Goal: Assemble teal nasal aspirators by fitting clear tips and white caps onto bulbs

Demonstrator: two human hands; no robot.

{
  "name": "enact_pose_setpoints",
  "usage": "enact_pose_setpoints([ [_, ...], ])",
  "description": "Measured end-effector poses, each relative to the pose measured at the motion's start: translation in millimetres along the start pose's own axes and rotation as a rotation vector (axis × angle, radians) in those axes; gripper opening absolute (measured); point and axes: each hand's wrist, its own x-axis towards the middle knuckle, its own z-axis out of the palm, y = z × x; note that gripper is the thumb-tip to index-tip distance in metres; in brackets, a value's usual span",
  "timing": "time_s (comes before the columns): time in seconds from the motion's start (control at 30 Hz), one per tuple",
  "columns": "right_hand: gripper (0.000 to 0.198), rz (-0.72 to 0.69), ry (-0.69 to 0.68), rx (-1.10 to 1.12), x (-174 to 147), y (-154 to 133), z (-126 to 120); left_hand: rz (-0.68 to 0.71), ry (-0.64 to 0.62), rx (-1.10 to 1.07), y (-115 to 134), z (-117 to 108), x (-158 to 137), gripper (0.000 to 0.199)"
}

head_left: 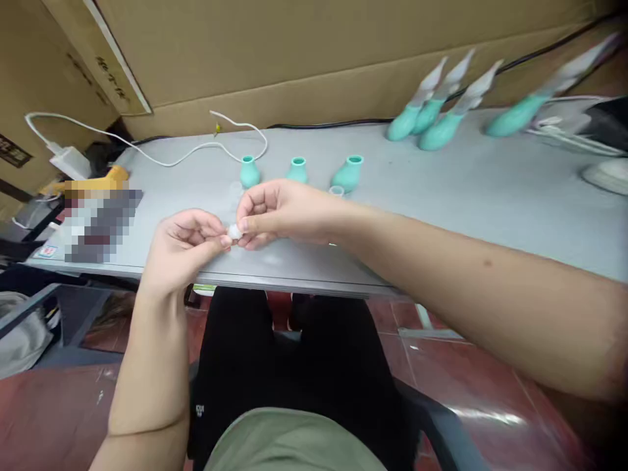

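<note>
Between the fingertips of both hands is a small white translucent piece [235, 231], held just above the near part of the grey table. My left hand [189, 245] pinches it from the left with thumb and fingers. From the right, my right hand [279, 212] grips it with its thumb and fingertips. Just beyond the hands stand three teal rubber bulbs with open necks: a left bulb [250, 173], a middle bulb [297, 171] partly hidden by my right hand, and a right bulb [348, 174]. A clear ring-like part [336, 191] lies by the right bulb.
Several teal bulbs with clear pointed nozzles [444, 124] lie at the back right of the grey table [490, 209]. A white cable [171, 162] runs to a white plug [71, 162] at the left, near a yellow tool [115, 176]. Cardboard [294, 59] walls the back.
</note>
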Motion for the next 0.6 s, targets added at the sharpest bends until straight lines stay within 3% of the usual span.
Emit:
enact_pose_setpoints([
  [0.17,0.035,-0.032,-0.034,0.07,-3,3,-2,0.056,0.023,0.008,0,5,-2,0.043],
  [0.33,0.02,-0.03,-0.057,0.049,-1,5,-8,0.053,0.018,0.016,-2,4,-1,0.036],
  [0.6,0.024,-0.056,-0.09,0.119,10,12,-8,0.028,0.008,-0.026,-1,-1,1,0.042],
])
